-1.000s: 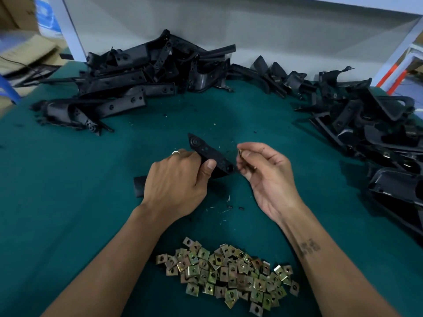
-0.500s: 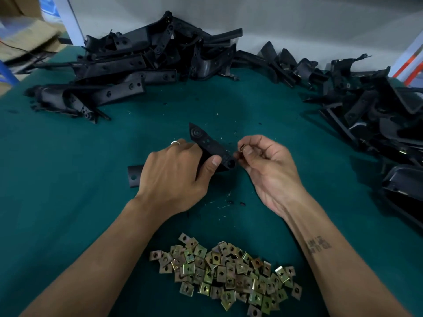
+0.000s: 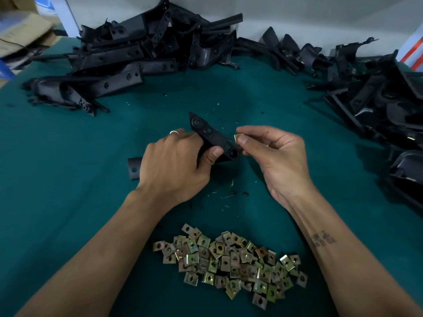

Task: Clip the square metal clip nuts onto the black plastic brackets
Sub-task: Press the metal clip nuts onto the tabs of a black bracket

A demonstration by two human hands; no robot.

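Note:
My left hand (image 3: pixel 176 163) grips a black plastic bracket (image 3: pixel 211 137) in the middle of the green table, thumb pressed on its near edge; one end of the bracket pokes out left of my wrist. My right hand (image 3: pixel 272 156) pinches a square metal clip nut (image 3: pixel 236 137) between thumb and forefinger, right beside the bracket's right end. I cannot tell whether the nut touches the bracket. A heap of several brass-coloured clip nuts (image 3: pixel 231 259) lies near the front edge, between my forearms.
A big pile of black brackets (image 3: pixel 128 58) fills the back left of the green cloth table (image 3: pixel 57 179). Another pile of black brackets (image 3: pixel 377 92) runs along the back and right side. Small plastic shavings are scattered under my hands.
The view has tilted slightly. My right hand lifted the clip nut a little, from the bracket's end hole to just above it. My left hand keeps its grip.

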